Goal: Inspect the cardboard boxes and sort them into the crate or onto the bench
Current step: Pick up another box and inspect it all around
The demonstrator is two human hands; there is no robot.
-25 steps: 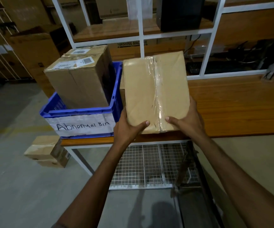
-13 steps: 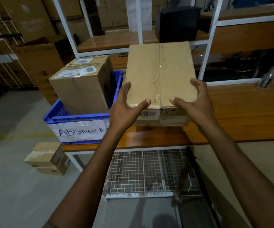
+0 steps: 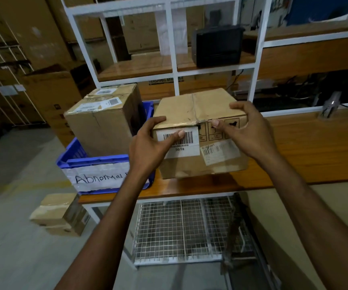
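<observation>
A long wooden bench [image 3: 304, 147] runs across in front of me. At its left end sits a blue crate [image 3: 97, 161] labelled "Abnormal", with two other boxes [image 3: 99, 126] standing inside. Just right of the crate, at the bench's front edge, is the cardboard box [image 3: 189, 105] I am inspecting, its long axis lying left to right, barcode label facing me. My left hand [image 3: 150, 143] grips the crate-side end; my right hand [image 3: 250, 132] grips the end nearer bare bench.

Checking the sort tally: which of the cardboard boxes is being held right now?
The barcode-labelled box, right of the blue crate: left hand and right hand grip it. The crate's two boxes and the floor boxes are untouched.
</observation>
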